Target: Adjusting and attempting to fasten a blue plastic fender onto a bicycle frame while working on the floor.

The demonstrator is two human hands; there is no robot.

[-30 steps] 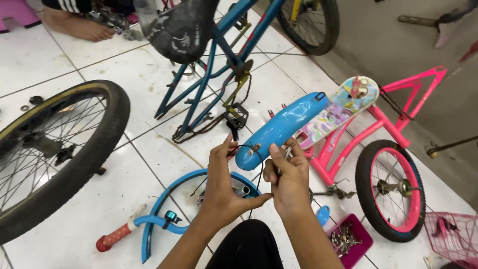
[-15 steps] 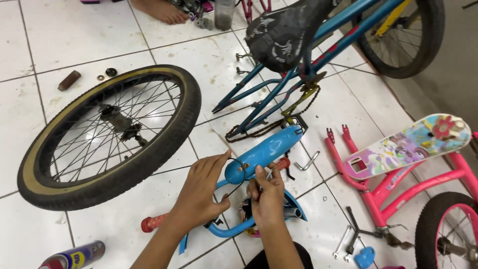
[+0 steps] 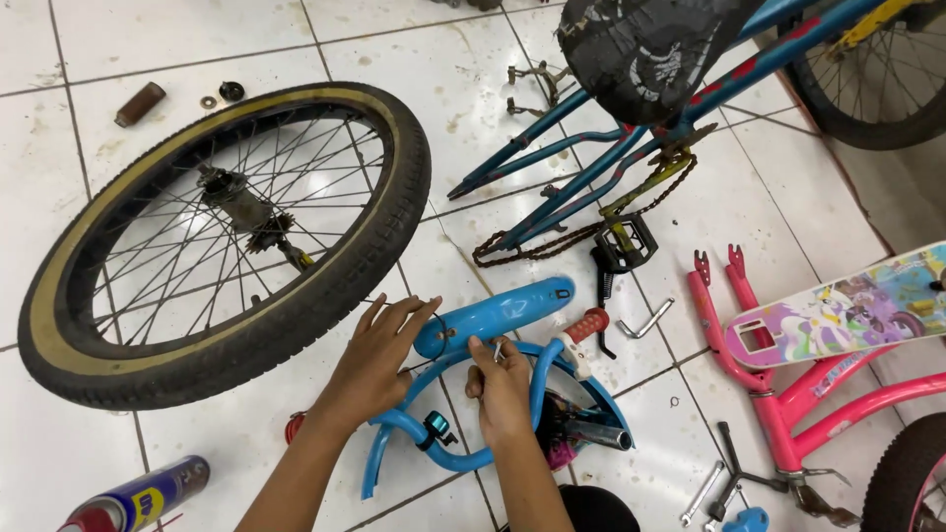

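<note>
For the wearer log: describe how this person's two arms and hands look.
Both arms come up from the bottom edge, bare to as far as the frame shows: no sleeves, gloves, watch or rings visible. The left hand and right hand are slim, with short nails on the fingers.

We see one package: a cylindrical spray can (image 3: 138, 498) with a blue-and-yellow label and red cap end, lying on its side on the white tiled floor (image 3: 89, 433) at bottom left, beside the black tyre (image 3: 227, 350).
</note>
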